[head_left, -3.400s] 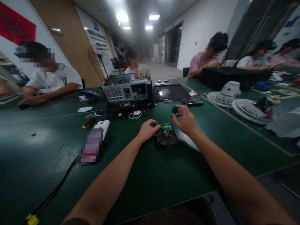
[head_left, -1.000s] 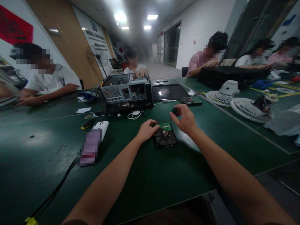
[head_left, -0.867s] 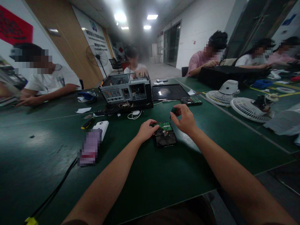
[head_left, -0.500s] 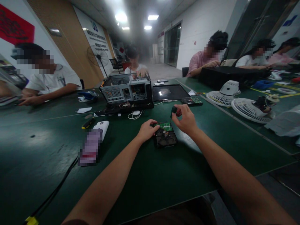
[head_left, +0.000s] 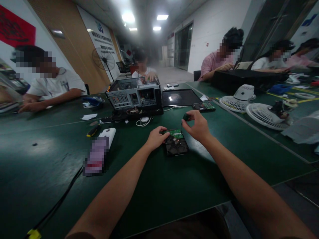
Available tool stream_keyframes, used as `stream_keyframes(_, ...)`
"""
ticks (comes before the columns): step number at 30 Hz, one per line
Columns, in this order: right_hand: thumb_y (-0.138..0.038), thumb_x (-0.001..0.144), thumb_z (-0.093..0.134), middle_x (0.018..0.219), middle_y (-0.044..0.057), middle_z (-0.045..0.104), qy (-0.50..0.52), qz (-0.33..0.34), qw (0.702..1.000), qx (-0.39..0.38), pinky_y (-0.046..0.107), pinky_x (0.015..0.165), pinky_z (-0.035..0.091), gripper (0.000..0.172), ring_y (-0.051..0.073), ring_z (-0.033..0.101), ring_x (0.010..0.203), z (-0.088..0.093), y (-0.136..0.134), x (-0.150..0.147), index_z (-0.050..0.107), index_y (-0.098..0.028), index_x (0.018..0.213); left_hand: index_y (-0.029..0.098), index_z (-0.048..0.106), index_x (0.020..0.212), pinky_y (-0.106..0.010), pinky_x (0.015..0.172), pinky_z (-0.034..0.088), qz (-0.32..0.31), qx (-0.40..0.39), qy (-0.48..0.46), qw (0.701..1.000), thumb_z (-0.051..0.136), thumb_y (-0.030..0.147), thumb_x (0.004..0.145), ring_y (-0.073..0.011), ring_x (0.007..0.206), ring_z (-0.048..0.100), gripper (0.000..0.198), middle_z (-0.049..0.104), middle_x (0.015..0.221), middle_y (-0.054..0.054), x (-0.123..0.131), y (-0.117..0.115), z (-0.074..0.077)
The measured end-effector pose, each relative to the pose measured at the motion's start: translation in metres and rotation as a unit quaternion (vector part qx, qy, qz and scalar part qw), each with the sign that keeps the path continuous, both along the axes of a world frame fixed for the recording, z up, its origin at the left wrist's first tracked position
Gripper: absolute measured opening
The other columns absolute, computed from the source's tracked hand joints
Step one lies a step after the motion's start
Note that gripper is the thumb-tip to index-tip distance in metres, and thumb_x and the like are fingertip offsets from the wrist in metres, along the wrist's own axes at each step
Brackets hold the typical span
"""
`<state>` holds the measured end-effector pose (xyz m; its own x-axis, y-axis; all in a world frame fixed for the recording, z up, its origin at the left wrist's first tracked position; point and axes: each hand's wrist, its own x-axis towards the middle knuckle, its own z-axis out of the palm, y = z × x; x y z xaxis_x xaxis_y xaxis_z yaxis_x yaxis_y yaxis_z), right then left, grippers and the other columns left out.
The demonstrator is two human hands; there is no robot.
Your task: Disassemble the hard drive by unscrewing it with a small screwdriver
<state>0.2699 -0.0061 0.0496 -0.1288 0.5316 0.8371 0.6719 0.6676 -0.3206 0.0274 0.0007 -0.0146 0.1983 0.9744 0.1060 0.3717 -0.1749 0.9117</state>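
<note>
A black hard drive (head_left: 176,146) lies on the green table with its green circuit board (head_left: 176,133) facing up at the far end. My left hand (head_left: 157,136) grips the drive's left far corner, thumb on top and fingers along the edge. Closed around a dark-handled screwdriver (head_left: 185,117), my right hand (head_left: 197,126) is just beyond the drive's right side. The screwdriver stands nearly upright, and its shaft points down at the right far edge of the board. Whether the tip sits in a screw is too small to tell.
Beyond the drive stands an opened computer case (head_left: 136,98), with a black panel (head_left: 180,97) beside it. Another drive (head_left: 203,106) lies to the right, near white fan parts (head_left: 266,117). On the left are a yellow-black screwdriver (head_left: 94,130) and a white power bank (head_left: 109,132). Several people sit around.
The screwdriver's handle has turned slightly within my right hand's fingers, and that hand has shifted a little. My left hand and the hard drive stay in place.
</note>
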Motion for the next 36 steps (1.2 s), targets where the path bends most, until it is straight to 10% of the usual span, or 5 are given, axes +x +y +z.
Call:
stream_keyframes(25, -0.023, 0.093, 0.061, 0.133, 0.013, 0.062, 0.002, 0.056, 0.998, 0.023, 0.043, 0.077, 0.067, 0.036, 0.027, 0.068, 0.109, -0.0004, 0.0011, -0.0001, 0.05, -0.026, 0.127, 0.016, 0.064, 0.121, -0.022, 0.051, 0.05, -0.001, -0.001, 0.008, 1.0, 0.073, 0.035, 0.09, -0.0079, 0.056, 0.063, 0.037, 0.07, 0.118, -0.011, 0.0002, 0.0006, 0.0008)
stream_keyframes(36, -0.027, 0.091, 0.065, 0.118, 0.01, 0.06, -0.002, 0.007, 1.0, 0.016, 0.043, 0.074, 0.065, 0.03, 0.021, 0.066, 0.085, 0.0006, 0.0012, 0.002, 0.056, -0.026, 0.12, 0.017, 0.065, 0.12, -0.021, 0.05, 0.05, 0.004, -0.002, 0.002, 1.0, 0.073, 0.036, 0.09, -0.0073, 0.055, 0.062, 0.036, 0.071, 0.118, -0.011, 0.0001, 0.0024, -0.0027)
